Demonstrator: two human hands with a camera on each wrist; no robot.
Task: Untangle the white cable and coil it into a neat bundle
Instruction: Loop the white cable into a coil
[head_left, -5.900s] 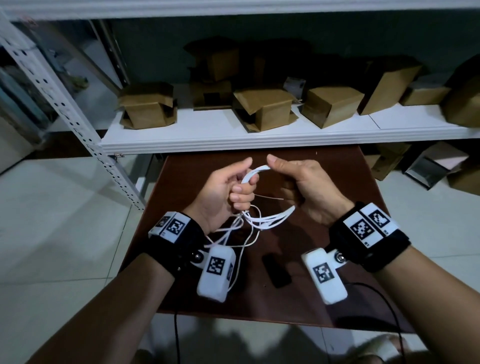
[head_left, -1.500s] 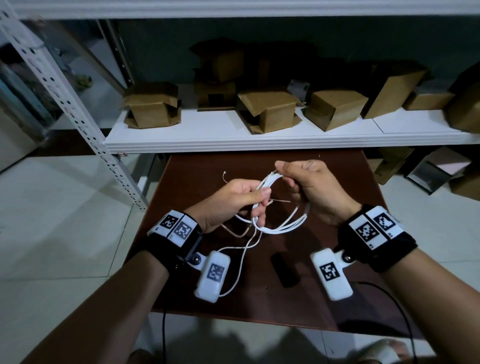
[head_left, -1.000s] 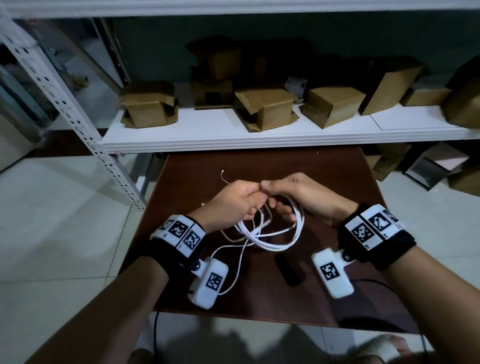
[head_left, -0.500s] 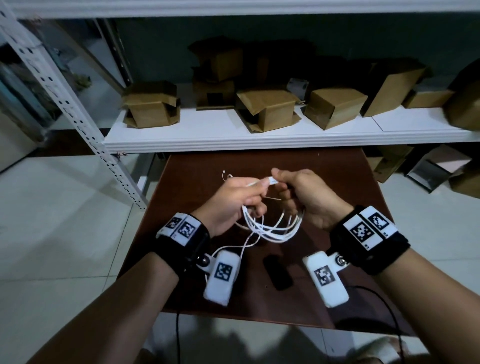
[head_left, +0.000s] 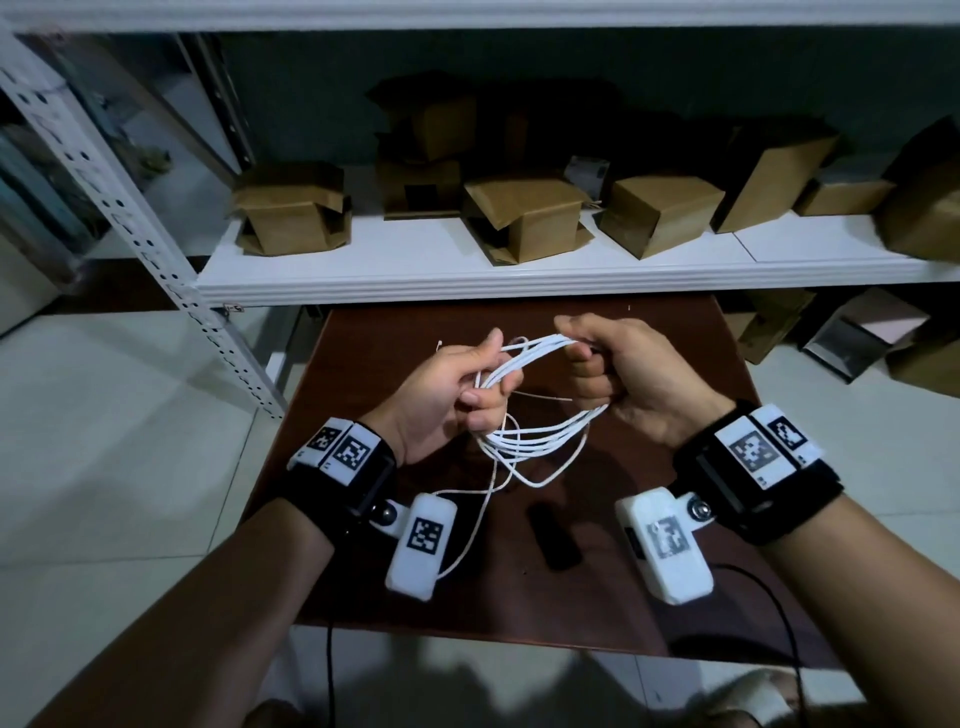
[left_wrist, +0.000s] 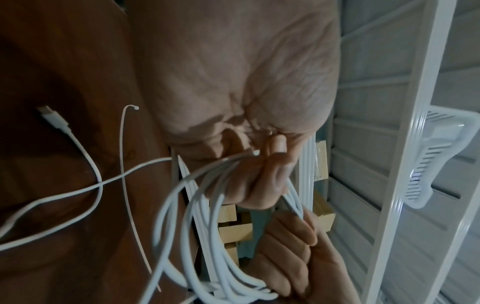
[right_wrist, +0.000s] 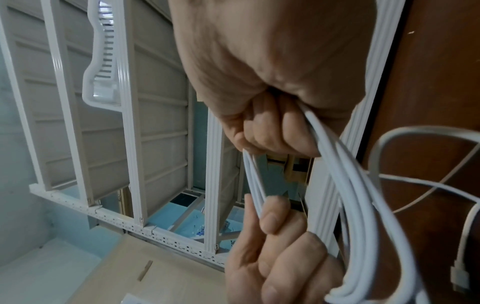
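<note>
The white cable (head_left: 540, 441) is gathered in several loops held above the brown table (head_left: 675, 597). My left hand (head_left: 488, 374) pinches the loops at their left end, thumb on top. My right hand (head_left: 576, 353) grips the right end in a closed fist. In the left wrist view the left fingers (left_wrist: 270, 174) curl round the white cable (left_wrist: 197, 205), with the right hand (left_wrist: 291, 246) below. In the right wrist view the right fist (right_wrist: 272, 127) clamps the white cable (right_wrist: 363, 185). A loose tail (head_left: 467, 540) hangs to the table, and its connector (left_wrist: 52, 115) lies there.
A thin pale tie wire (left_wrist: 124, 164) sticks out beside the loops. A small black object (head_left: 553, 535) lies on the table below my hands. A white shelf (head_left: 415, 275) with several cardboard boxes (head_left: 291, 213) runs just behind the table. A perforated shelf post (head_left: 156, 244) stands at the left.
My hands have drawn apart, stretching the gathered loops into a wider oval between them. Both hands keep hold of the cable.
</note>
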